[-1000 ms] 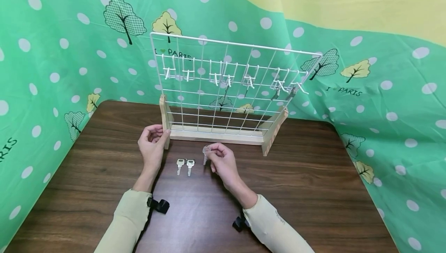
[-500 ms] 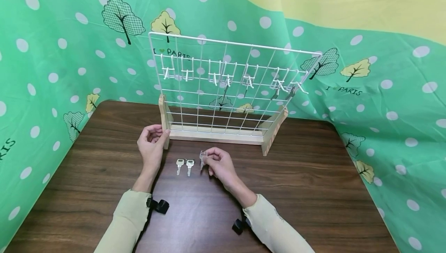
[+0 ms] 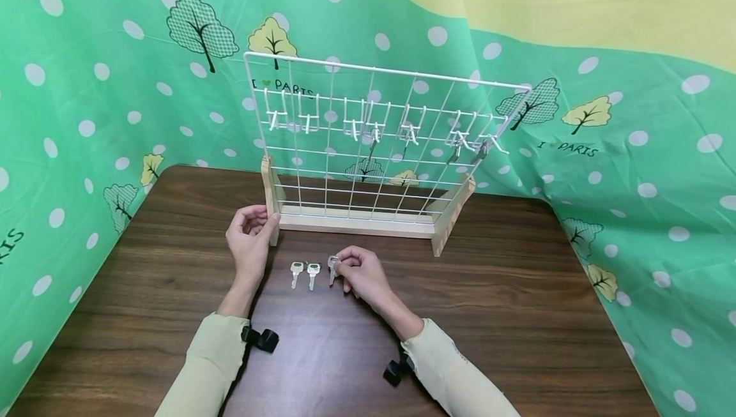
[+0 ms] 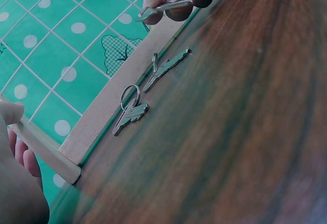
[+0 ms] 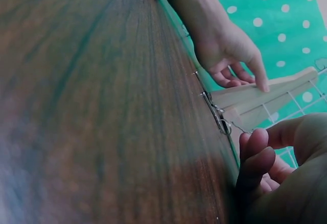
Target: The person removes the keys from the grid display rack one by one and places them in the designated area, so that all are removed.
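My right hand (image 3: 365, 276) pinches a silver key (image 3: 331, 269) by its head between thumb and fingers, blade pointing down, just over the tabletop. In the left wrist view this key (image 4: 166, 8) shows edge-on at the fingertips. To its left, two more silver keys lie side by side: a left key (image 3: 296, 273) and a right key (image 3: 312, 275), with small rings visible in the left wrist view. My left hand (image 3: 248, 241) grips the wooden left end support (image 3: 270, 190) of a white wire grid rack (image 3: 381, 71), thumb in front and fingers behind.
White hooks (image 3: 307, 122) hang in a row on the grid. Several on the right carry dark-looking keys (image 3: 454, 154). The wooden right end support (image 3: 451, 216) stands beyond my right hand. A brown wooden table (image 3: 506, 315) lies beneath, with a green dotted cloth (image 3: 661, 212) behind.
My right hand has moved a little left and toward the near edge, bringing its key nearer the two lying keys. My left hand stays on the wooden support.
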Available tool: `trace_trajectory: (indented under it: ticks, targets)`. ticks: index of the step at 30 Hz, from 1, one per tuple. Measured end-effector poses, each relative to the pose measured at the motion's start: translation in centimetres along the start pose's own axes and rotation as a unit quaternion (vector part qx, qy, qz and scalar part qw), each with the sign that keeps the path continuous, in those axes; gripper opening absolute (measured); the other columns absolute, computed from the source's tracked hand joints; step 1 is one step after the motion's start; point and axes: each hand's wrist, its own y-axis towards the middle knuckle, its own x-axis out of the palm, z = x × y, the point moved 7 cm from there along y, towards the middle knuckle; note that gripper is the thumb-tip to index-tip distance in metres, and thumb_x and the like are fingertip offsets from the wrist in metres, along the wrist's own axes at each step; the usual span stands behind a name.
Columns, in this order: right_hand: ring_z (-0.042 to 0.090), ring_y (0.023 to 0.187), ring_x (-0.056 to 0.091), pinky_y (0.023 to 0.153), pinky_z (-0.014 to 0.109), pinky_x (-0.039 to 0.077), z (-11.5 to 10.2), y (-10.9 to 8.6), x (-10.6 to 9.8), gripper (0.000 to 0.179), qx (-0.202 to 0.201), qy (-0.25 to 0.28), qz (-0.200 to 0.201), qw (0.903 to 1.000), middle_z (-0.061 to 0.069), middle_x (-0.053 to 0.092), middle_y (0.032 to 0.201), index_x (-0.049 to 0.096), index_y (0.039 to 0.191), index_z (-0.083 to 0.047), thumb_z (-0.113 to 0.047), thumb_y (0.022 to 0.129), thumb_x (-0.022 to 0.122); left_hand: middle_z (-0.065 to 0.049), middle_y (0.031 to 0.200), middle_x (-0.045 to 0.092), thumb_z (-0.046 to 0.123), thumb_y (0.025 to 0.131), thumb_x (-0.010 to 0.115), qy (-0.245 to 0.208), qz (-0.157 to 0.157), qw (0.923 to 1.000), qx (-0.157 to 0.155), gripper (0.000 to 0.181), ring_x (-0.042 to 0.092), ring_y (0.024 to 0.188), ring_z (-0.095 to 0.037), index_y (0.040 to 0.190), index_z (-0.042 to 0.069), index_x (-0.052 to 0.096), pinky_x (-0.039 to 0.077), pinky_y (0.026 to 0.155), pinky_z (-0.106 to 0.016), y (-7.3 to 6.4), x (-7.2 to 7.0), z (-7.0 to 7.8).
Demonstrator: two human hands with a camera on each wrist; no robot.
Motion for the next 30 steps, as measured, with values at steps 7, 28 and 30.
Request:
trace_trajectory:
  ticks: [7, 28, 30]
  targets:
    - [0.008, 0.048, 0.054, 0.039, 0.019, 0.036, -0.05, 0.29, -0.02, 0.011, 0.001, -0.019, -0.008, 0.9998, 0.0, 0.071, 0.077, 0.074, 0.107, 0.003, 0.0, 0.098, 0.069, 0.001, 0.092, 0.07, -0.011, 0.089, 0.084, -0.004, 0.0, 1.0, -0.001, 0.031, 0.064, 0.084, -0.011, 0.113, -0.019, 0.068, 0.053, 0.072, -0.017, -0.03, 0.03, 0.18]
    - [0.008, 0.046, 0.06, 0.039, 0.021, 0.045, -0.27, 0.21, 0.09, 0.018, -0.026, -0.096, -0.004, 0.9951, -0.002, 0.072, 0.073, 0.078, 0.113, 0.001, 0.004, 0.097, 0.07, 0.003, 0.091, 0.07, -0.012, 0.087, 0.084, -0.008, 0.004, 1.0, 0.001, 0.029, 0.064, 0.082, -0.009, 0.111, -0.017, 0.069, 0.054, 0.072, -0.017, 0.06, -0.03, -0.05]
    - [0.009, 0.046, 0.061, 0.039, 0.021, 0.046, -0.34, 0.15, 0.05, 0.021, -0.03, -0.104, -0.002, 0.9941, -0.002, 0.072, 0.073, 0.077, 0.116, 0.0, 0.004, 0.097, 0.069, 0.003, 0.091, 0.07, -0.012, 0.087, 0.084, -0.006, 0.003, 1.0, 0.001, 0.029, 0.064, 0.082, -0.009, 0.111, -0.018, 0.068, 0.054, 0.072, -0.017, 0.05, -0.01, -0.05]
